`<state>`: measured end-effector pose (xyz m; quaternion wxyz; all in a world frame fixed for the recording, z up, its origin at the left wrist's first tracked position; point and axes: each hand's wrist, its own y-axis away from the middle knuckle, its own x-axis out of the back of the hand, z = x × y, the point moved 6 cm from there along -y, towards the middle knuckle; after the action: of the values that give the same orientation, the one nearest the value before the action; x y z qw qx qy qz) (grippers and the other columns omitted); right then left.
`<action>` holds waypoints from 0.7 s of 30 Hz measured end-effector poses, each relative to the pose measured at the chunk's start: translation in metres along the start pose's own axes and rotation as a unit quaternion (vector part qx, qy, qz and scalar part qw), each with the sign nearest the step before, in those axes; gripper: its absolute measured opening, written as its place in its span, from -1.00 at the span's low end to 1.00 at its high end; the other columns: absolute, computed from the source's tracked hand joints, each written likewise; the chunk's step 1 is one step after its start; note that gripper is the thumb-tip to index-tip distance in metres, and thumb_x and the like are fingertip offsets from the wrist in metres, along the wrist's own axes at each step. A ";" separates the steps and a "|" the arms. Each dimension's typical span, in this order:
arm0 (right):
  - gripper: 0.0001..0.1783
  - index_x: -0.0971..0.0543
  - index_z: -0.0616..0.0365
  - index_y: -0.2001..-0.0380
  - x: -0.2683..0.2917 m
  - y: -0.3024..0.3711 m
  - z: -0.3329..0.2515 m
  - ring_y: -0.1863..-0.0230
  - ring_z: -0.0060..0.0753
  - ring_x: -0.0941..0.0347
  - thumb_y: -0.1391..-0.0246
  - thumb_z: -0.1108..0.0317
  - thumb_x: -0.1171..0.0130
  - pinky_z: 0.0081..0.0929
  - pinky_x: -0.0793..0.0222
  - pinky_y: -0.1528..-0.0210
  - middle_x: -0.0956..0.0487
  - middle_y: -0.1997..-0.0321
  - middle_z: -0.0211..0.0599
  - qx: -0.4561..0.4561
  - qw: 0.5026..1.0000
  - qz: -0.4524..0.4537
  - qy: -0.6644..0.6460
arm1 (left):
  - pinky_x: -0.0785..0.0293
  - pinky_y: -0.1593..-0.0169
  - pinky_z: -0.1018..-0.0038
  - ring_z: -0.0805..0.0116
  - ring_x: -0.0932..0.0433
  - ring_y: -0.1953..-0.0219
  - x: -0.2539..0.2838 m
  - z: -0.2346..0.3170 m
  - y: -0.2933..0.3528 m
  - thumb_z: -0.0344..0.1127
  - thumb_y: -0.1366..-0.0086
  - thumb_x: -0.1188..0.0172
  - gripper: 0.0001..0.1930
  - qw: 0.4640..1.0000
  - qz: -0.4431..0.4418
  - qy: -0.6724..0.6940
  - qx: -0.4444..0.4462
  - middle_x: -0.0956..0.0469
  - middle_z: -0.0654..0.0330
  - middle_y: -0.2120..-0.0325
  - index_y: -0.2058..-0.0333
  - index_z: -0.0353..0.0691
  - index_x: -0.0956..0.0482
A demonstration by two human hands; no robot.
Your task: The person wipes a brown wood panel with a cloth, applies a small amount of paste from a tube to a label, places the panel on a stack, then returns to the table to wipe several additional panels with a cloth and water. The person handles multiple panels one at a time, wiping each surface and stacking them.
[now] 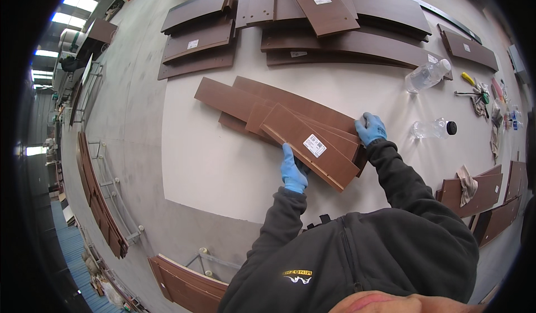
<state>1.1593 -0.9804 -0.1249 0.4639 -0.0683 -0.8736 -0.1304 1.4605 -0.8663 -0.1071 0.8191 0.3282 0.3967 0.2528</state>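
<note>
A fanned stack of brown wooden panels lies on a white sheet on the floor. The top panel carries a white label. My left hand, in a blue glove, grips the near edge of that top panel. My right hand, also in a blue glove, rests on the far end of the stack, fingers curled over the panels' edge. Both dark sleeves reach in from the lower edge.
More brown panels lie spread at the far side of the sheet. Two clear plastic bottles sit to the right, with a yellow-handled screwdriver, rags and small tools beyond. Further panels lie at right; metal racks at left.
</note>
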 end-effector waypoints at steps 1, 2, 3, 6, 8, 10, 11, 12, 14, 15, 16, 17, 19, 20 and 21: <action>-0.35 -0.62 0.29 -0.12 -0.003 0.001 0.001 0.05 0.07 -0.67 -0.20 -0.06 -0.32 -0.11 -0.57 -0.10 -0.71 0.01 0.10 0.048 0.998 0.018 0.044 | -0.56 -0.28 0.25 0.21 -0.61 -0.16 -0.002 0.001 -0.002 0.19 -0.44 -0.29 -0.30 1.000 -0.016 0.008 -0.017 -0.59 0.18 -0.19 -0.36 -0.13 -0.43; -0.32 -0.61 0.30 -0.16 -0.013 0.001 0.007 0.03 0.06 -0.67 -0.20 -0.07 -0.32 -0.13 -0.58 -0.10 -0.72 0.00 0.10 0.031 0.998 -0.036 -0.029 | -0.56 -0.28 0.26 0.22 -0.61 -0.15 -0.004 0.002 -0.005 0.18 -0.44 -0.30 -0.30 0.999 -0.041 0.010 -0.028 -0.59 0.18 -0.19 -0.35 -0.16 -0.44; -0.29 -0.59 0.31 -0.19 -0.024 -0.001 0.012 0.02 0.06 -0.68 -0.21 -0.09 -0.31 -0.16 -0.59 -0.10 -0.72 -0.01 0.10 -0.005 0.990 -0.105 -0.094 | -0.57 -0.27 0.27 0.24 -0.61 -0.14 -0.004 0.002 -0.010 0.14 -0.43 -0.34 -0.30 0.999 -0.038 0.014 -0.018 -0.58 0.16 -0.19 -0.33 -0.23 -0.46; -0.36 -0.68 0.34 -0.08 -0.027 -0.015 0.008 0.10 -0.15 -0.73 -0.24 -0.06 -0.32 -0.31 -0.63 0.06 -0.76 0.05 0.06 -0.090 0.967 -0.139 -0.194 | -0.57 -0.27 0.27 0.25 -0.61 -0.15 -0.002 0.005 -0.025 0.08 -0.40 -0.40 -0.31 0.999 -0.034 0.008 0.012 -0.60 0.18 -0.17 -0.31 -0.26 -0.47; -0.43 -0.73 0.32 0.07 -0.023 -0.027 -0.002 0.20 -0.15 -0.74 -0.22 -0.06 -0.32 -0.27 -0.63 0.08 -0.78 0.21 0.01 -0.103 0.967 -0.202 -0.119 | -0.58 -0.24 0.24 0.23 -0.61 -0.14 -0.006 0.007 -0.033 0.02 -0.38 -0.43 -0.37 0.997 -0.065 0.000 0.036 -0.61 0.19 -0.14 -0.28 -0.20 -0.50; -0.47 -0.74 0.27 0.16 -0.013 -0.042 -0.016 0.28 -0.11 -0.74 -0.20 -0.06 -0.31 -0.23 -0.63 0.08 -0.77 0.33 -0.03 -0.058 0.977 -0.198 -0.054 | -0.52 -0.30 0.17 0.18 -0.57 -0.20 -0.010 0.005 -0.040 0.04 -0.42 -0.38 -0.39 0.995 -0.066 -0.028 0.071 -0.58 0.19 -0.19 -0.31 -0.11 -0.47; -0.47 -0.75 0.25 0.18 -0.010 -0.050 -0.019 0.27 -0.08 -0.74 -0.19 -0.08 -0.30 -0.20 -0.63 0.05 -0.77 0.31 -0.01 -0.051 0.977 -0.206 -0.029 | -0.53 -0.29 0.17 0.19 -0.57 -0.19 -0.014 0.005 -0.043 0.03 -0.40 -0.41 -0.37 0.994 -0.073 -0.036 0.073 -0.58 0.20 -0.18 -0.31 -0.10 -0.48; -0.46 -0.75 0.24 0.18 -0.009 -0.059 -0.017 0.20 -0.04 -0.74 -0.19 -0.11 -0.29 -0.18 -0.61 -0.01 -0.77 0.26 0.02 -0.064 0.973 -0.222 -0.010 | -0.53 -0.29 0.18 0.20 -0.57 -0.19 -0.017 0.004 -0.047 0.03 -0.39 -0.42 -0.37 0.995 -0.059 -0.043 0.074 -0.58 0.20 -0.17 -0.31 -0.10 -0.48; -0.45 -0.76 0.23 0.21 -0.005 -0.080 -0.017 0.21 -0.09 -0.74 -0.17 -0.12 -0.32 -0.18 -0.61 0.04 -0.77 0.30 -0.01 -0.007 0.980 -0.192 0.058 | -0.53 -0.28 0.19 0.20 -0.57 -0.18 -0.029 0.001 -0.053 0.04 -0.38 -0.43 -0.36 0.994 -0.053 -0.051 0.076 -0.58 0.20 -0.17 -0.32 -0.09 -0.48; -0.42 -0.77 0.22 0.22 -0.005 -0.091 -0.011 0.07 0.02 -0.71 -0.15 -0.17 -0.31 -0.12 -0.57 -0.07 -0.77 0.23 0.02 -0.009 0.978 -0.194 0.079 | -0.54 -0.27 0.19 0.20 -0.57 -0.17 -0.036 -0.003 -0.055 0.03 -0.37 -0.45 -0.35 0.994 -0.047 -0.041 0.085 -0.58 0.21 -0.16 -0.32 -0.09 -0.48; -0.41 -0.77 0.23 0.21 -0.006 -0.102 -0.008 0.08 0.06 -0.71 -0.15 -0.17 -0.31 -0.12 -0.57 -0.07 -0.77 0.21 0.07 0.005 0.977 -0.194 0.090 | -0.55 -0.27 0.20 0.21 -0.58 -0.16 -0.043 -0.006 -0.058 0.01 -0.35 -0.47 -0.35 0.994 -0.040 -0.040 0.089 -0.59 0.20 -0.15 -0.31 -0.11 -0.49; -0.41 -0.77 0.23 0.20 -0.007 -0.113 -0.002 0.06 0.07 -0.71 -0.15 -0.18 -0.31 -0.11 -0.57 -0.08 -0.76 0.19 0.08 0.000 0.974 -0.208 0.090 | -0.59 -0.16 0.28 0.27 -0.61 -0.05 -0.052 -0.008 -0.062 0.07 -0.28 -0.52 -0.32 0.995 -0.039 -0.057 0.073 -0.62 0.20 -0.07 -0.22 -0.22 -0.54; -0.40 -0.74 0.26 0.14 -0.003 -0.133 0.006 0.08 0.06 -0.71 -0.19 -0.16 -0.25 -0.12 -0.56 -0.11 -0.76 0.17 0.10 -0.014 0.969 -0.220 0.111 | -0.61 -0.03 0.37 0.36 -0.62 0.08 -0.064 -0.015 -0.068 0.15 -0.19 -0.59 -0.25 0.994 -0.025 -0.081 0.069 -0.64 0.21 0.02 -0.12 -0.35 -0.60; -0.40 -0.74 0.26 0.14 0.000 -0.140 0.003 0.10 0.06 -0.72 -0.20 -0.15 -0.25 -0.11 -0.56 -0.10 -0.76 0.19 0.10 -0.011 0.970 -0.223 0.102 | -0.61 -0.03 0.38 0.36 -0.62 0.08 -0.069 -0.013 -0.072 0.15 -0.19 -0.58 -0.25 0.996 -0.026 -0.073 0.047 -0.64 0.21 0.01 -0.13 -0.34 -0.60; -0.39 -0.74 0.26 0.12 0.007 -0.147 0.001 0.05 0.07 -0.71 -0.20 -0.16 -0.24 -0.12 -0.55 -0.13 -0.76 0.17 0.11 -0.014 0.971 -0.213 0.107 | -0.60 -0.04 0.37 0.36 -0.61 0.06 -0.076 -0.020 -0.076 0.15 -0.19 -0.58 -0.24 0.995 -0.031 -0.072 0.058 -0.64 0.22 0.01 -0.14 -0.34 -0.60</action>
<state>1.1191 -1.1210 -0.1443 0.5152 0.1274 -0.8113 -0.2451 1.4135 -0.9611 -0.1356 0.8326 0.3798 0.3610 0.1794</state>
